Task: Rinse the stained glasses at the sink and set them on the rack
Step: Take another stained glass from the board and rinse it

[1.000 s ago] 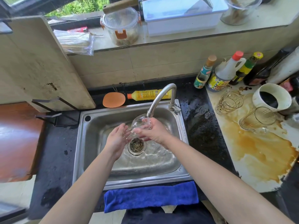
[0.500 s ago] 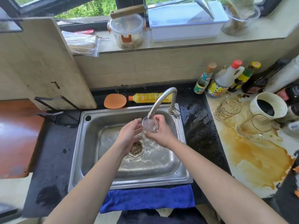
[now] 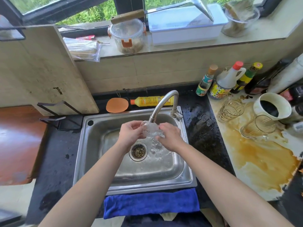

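Observation:
A clear glass (image 3: 150, 130) lies sideways under the running faucet (image 3: 161, 105), above the steel sink (image 3: 91, 145). My left hand (image 3: 130, 135) grips its left end and my right hand (image 3: 170, 136) grips its right end. Water splashes down beside the drain (image 3: 138, 151). Two stained glasses stand on the right counter: one (image 3: 230, 110) near the bottles, another (image 3: 258, 126) beside a white cup, both by a brown spill (image 3: 259, 159). A black wire rack (image 3: 54, 112) sits left of the sink, with a board leaning in it.
A white cup of dark liquid (image 3: 272, 106) and several sauce bottles (image 3: 227, 81) crowd the right counter. A yellow bottle (image 3: 150, 101) and an orange sponge (image 3: 117, 105) lie behind the sink. A blue towel (image 3: 150, 203) hangs over the front edge.
Both hands lifted the glass up to the spout and turned it on its side. My left hand, open before, now grips the glass.

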A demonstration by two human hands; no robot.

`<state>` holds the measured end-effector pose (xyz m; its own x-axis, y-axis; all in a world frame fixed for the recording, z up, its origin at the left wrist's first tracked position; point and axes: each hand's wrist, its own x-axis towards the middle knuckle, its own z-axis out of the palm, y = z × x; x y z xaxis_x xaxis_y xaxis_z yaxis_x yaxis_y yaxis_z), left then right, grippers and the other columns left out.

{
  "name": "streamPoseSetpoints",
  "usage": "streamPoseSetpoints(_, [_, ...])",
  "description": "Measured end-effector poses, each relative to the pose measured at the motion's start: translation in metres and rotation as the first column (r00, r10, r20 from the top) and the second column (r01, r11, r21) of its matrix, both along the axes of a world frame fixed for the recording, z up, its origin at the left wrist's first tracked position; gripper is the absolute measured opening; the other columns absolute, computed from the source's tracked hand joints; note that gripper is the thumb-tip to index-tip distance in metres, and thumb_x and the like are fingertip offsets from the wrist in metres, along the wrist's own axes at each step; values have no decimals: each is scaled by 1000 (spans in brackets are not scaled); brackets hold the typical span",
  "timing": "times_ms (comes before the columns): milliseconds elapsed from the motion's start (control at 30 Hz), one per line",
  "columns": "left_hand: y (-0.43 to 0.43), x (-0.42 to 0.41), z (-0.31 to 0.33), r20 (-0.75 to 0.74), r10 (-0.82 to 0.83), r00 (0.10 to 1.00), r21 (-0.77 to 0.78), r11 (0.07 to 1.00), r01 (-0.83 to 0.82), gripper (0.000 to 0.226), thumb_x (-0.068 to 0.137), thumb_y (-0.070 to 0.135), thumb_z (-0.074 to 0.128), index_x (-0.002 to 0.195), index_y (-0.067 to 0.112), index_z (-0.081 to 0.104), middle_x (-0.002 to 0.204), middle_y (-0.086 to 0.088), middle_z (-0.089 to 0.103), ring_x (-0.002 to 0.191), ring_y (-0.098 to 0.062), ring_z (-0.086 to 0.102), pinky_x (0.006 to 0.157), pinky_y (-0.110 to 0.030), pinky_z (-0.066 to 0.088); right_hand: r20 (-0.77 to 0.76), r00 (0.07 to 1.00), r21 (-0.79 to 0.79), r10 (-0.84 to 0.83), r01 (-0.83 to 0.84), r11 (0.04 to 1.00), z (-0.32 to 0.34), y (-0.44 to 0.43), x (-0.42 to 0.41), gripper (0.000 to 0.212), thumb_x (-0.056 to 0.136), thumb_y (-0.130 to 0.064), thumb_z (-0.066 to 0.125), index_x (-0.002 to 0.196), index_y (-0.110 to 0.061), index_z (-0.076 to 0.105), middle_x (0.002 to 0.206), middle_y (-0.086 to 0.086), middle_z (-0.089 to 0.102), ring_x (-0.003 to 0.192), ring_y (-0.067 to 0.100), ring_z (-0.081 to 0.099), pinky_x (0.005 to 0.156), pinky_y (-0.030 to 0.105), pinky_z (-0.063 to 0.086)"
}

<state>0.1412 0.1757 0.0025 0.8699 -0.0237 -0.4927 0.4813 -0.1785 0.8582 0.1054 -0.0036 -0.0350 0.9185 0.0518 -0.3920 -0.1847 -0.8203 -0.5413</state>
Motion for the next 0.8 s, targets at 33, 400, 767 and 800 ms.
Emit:
streamPoseSetpoints(33, [0, 0, -2, -8, 18, 1000, -1, 1000, -18, 9, 90, 2, 71, 98, 8, 73, 97, -13, 75, 68, -18, 67, 66, -30, 61, -28, 1000, -15, -6, 6, 1000, -1, -2, -1, 32, 99, -38, 58, 131, -31, 57, 160, 0, 31, 153, 28, 15, 120, 46, 13])
streamPoseSetpoints(400, [-31, 10, -9, -165, -140, 976, -69, 989, 131, 26, 96, -1, 52, 107, 15, 70, 106, -10, 69, 86, -24, 63, 67, -37, 58, -280, 855, 481, -436, 518, 707, 10, -27, -11, 44, 95, 1, 50, 128, -26, 61, 131, 0, 55, 83, 12, 64, 84, 42, 58])
streamPoseSetpoints(767, [-5, 0, -22, -247, 139, 959, -74, 984, -162, 48, 81, 37, 83, 114, 10, 62, 116, -9, 62, 93, -23, 60, 63, -35, 53, -288, 898, 631, -332, 438, 640, 25, 0, 0, 80, 95, -1, 58, 156, -43, 27, 147, -3, 40, 113, 21, 61, 85, 38, 62])
streamPoseSetpoints(800, [3, -1, -24, -231, 175, 957, -61, 979, -194, 52, 77, 37, 85, 115, 11, 62, 115, -8, 64, 93, -22, 61, 63, -34, 52, -327, 885, 645, -332, 466, 606, 26, 4, 2, 85, 95, -6, 64, 158, -42, 20, 141, 0, 46, 110, 22, 64, 83, 35, 62])
